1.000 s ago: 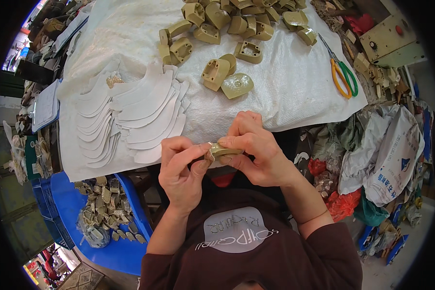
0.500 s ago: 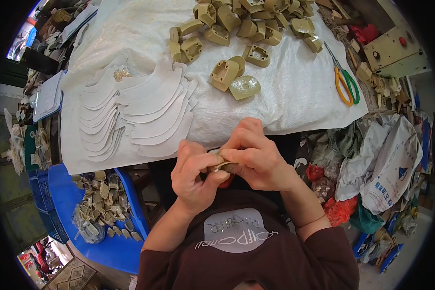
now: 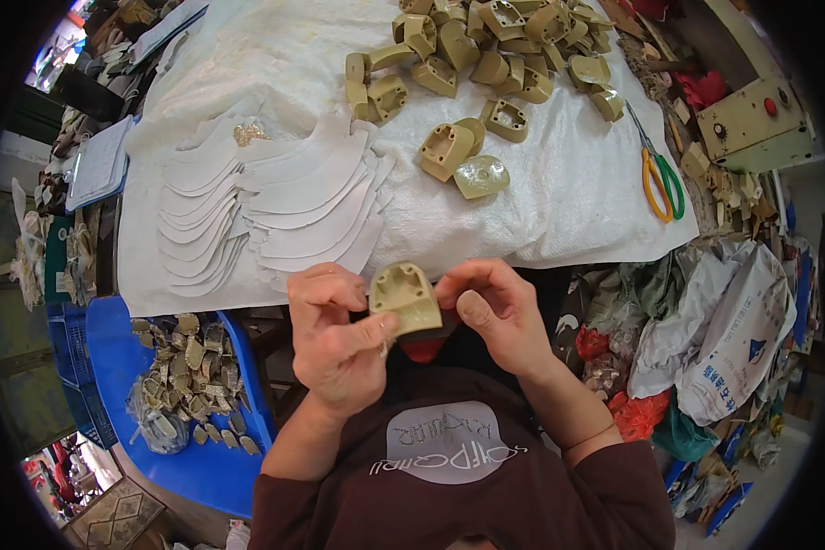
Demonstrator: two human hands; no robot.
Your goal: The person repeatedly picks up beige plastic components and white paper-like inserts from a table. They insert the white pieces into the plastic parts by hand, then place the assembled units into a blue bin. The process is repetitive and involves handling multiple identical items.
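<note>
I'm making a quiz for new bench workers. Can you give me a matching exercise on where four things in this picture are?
Things:
1. tan heel block
2. scissors
3. white curved cut pieces
4. blue crate

Places:
A. at the right end of the white cloth
B. beside the table, at the person's left, with small tan parts in it
C. held between the left hand and right hand
D. fanned out on the left part of the cloth

Pairs: 1-C, 2-A, 3-D, 4-B

Surface: I see a table under a white woven plastic sheet (image 3: pixel 559 197).
Left: fanned curved white cardboard cutouts (image 3: pixel 275 206).
Top: heaped tan plastic heel blocks (image 3: pixel 486 46).
Right: yellow-and-green-handled scissors (image 3: pixel 662 179).
</note>
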